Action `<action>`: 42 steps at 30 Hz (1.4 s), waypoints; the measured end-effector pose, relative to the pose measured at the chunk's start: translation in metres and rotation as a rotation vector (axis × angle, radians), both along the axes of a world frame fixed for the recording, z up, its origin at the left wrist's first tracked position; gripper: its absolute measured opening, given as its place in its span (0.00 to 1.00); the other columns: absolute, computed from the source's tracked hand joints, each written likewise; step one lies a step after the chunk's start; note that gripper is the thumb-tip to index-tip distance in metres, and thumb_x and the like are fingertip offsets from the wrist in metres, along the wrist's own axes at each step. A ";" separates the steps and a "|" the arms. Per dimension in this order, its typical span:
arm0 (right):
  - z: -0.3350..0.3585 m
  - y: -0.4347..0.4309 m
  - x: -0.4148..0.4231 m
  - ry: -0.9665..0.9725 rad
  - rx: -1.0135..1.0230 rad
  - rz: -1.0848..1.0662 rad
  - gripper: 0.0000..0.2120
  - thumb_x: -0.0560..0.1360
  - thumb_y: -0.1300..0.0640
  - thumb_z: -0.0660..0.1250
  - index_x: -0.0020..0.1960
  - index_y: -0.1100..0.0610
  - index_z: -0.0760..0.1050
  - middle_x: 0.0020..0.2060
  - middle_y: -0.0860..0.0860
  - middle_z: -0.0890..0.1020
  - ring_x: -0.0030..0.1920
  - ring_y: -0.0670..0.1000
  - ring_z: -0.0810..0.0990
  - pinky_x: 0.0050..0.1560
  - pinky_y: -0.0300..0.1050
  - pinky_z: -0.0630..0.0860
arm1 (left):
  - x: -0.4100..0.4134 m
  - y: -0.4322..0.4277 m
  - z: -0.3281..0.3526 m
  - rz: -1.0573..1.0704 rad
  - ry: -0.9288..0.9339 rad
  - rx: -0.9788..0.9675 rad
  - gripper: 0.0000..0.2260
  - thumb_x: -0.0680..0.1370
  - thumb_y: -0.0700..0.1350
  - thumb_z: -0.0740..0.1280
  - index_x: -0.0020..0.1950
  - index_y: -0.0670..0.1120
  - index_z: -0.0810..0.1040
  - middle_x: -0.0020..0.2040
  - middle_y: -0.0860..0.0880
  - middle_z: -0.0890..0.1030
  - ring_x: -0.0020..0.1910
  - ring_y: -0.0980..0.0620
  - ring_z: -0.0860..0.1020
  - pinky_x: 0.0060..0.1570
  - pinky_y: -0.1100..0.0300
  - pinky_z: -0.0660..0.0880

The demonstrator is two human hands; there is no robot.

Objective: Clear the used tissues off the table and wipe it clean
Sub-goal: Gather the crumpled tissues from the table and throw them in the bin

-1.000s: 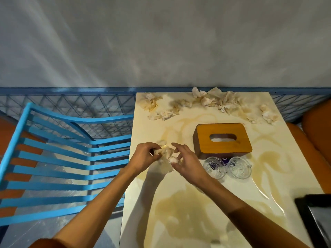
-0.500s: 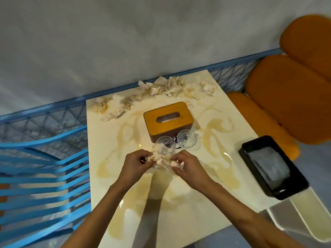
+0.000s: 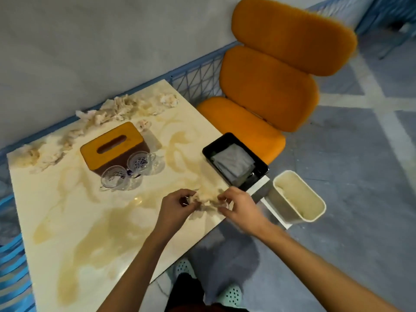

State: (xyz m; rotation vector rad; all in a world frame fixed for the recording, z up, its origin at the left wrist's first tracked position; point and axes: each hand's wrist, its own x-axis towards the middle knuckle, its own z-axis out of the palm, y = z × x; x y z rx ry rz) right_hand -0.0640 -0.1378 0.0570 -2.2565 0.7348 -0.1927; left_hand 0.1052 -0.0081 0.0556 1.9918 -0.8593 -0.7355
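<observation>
My left hand (image 3: 177,206) and my right hand (image 3: 239,204) together pinch a wad of crumpled tissues (image 3: 208,198) above the right front part of the cream table (image 3: 67,221). Each hand holds one side of the wad. Several more used tissues (image 3: 112,112) lie in a row along the table's far edge, by the wall. Yellowish spill stains (image 3: 108,230) spread over much of the tabletop. A grey folded cloth (image 3: 231,163) lies in a black tray (image 3: 208,147) at the table's right edge.
A wooden tissue box (image 3: 112,143) stands mid-table with two glass cups (image 3: 126,170) in front of it. A white bin (image 3: 299,197) stands on the floor right of the table. An orange padded chair (image 3: 270,86) is behind it, a blue slatted chair (image 3: 11,266) at left.
The view has swung right, bringing the tray, bin and orange chair into sight. Both hands have carried the tissue wad rightward toward the table's right edge.
</observation>
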 end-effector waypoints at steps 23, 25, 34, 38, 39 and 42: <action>-0.048 -0.159 -0.227 0.150 0.144 -0.612 0.11 0.71 0.60 0.73 0.53 0.60 0.81 0.46 0.52 0.78 0.42 0.49 0.74 0.40 0.29 0.63 | -0.202 -0.284 -0.066 -0.496 0.109 0.103 0.10 0.70 0.39 0.76 0.50 0.46 0.83 0.42 0.52 0.83 0.40 0.56 0.79 0.40 0.71 0.73; -0.058 -0.175 -0.234 0.163 0.173 -0.657 0.11 0.71 0.60 0.74 0.53 0.59 0.81 0.46 0.52 0.78 0.41 0.49 0.75 0.41 0.31 0.64 | -0.209 -0.304 -0.074 -0.527 0.103 0.134 0.10 0.70 0.40 0.76 0.49 0.48 0.82 0.39 0.54 0.81 0.36 0.58 0.77 0.39 0.69 0.73; -0.134 -0.228 -0.253 0.147 0.338 -0.709 0.11 0.72 0.62 0.73 0.54 0.61 0.81 0.47 0.48 0.77 0.42 0.44 0.74 0.42 0.20 0.64 | -0.228 -0.359 -0.131 -0.494 0.107 0.299 0.12 0.71 0.38 0.76 0.54 0.43 0.83 0.45 0.50 0.82 0.43 0.55 0.78 0.42 0.68 0.71; -0.171 -0.249 -0.262 0.172 0.375 -0.676 0.09 0.72 0.62 0.73 0.52 0.62 0.81 0.45 0.51 0.78 0.43 0.48 0.74 0.41 0.23 0.65 | -0.239 -0.379 -0.165 -0.438 0.097 0.358 0.13 0.70 0.35 0.75 0.55 0.40 0.83 0.46 0.47 0.82 0.43 0.55 0.77 0.39 0.72 0.69; -0.182 -0.252 -0.264 0.183 0.370 -0.675 0.10 0.72 0.62 0.73 0.52 0.62 0.81 0.46 0.53 0.78 0.43 0.48 0.74 0.41 0.25 0.64 | -0.241 -0.384 -0.174 -0.431 0.095 0.376 0.13 0.71 0.35 0.75 0.55 0.39 0.82 0.46 0.48 0.82 0.44 0.55 0.77 0.40 0.71 0.69; -0.215 -0.264 -0.271 0.232 0.383 -0.667 0.11 0.73 0.59 0.72 0.54 0.59 0.81 0.50 0.54 0.79 0.44 0.47 0.74 0.42 0.29 0.63 | -0.246 -0.403 -0.203 -0.423 0.091 0.421 0.14 0.71 0.36 0.75 0.57 0.40 0.82 0.48 0.48 0.81 0.46 0.54 0.78 0.44 0.68 0.71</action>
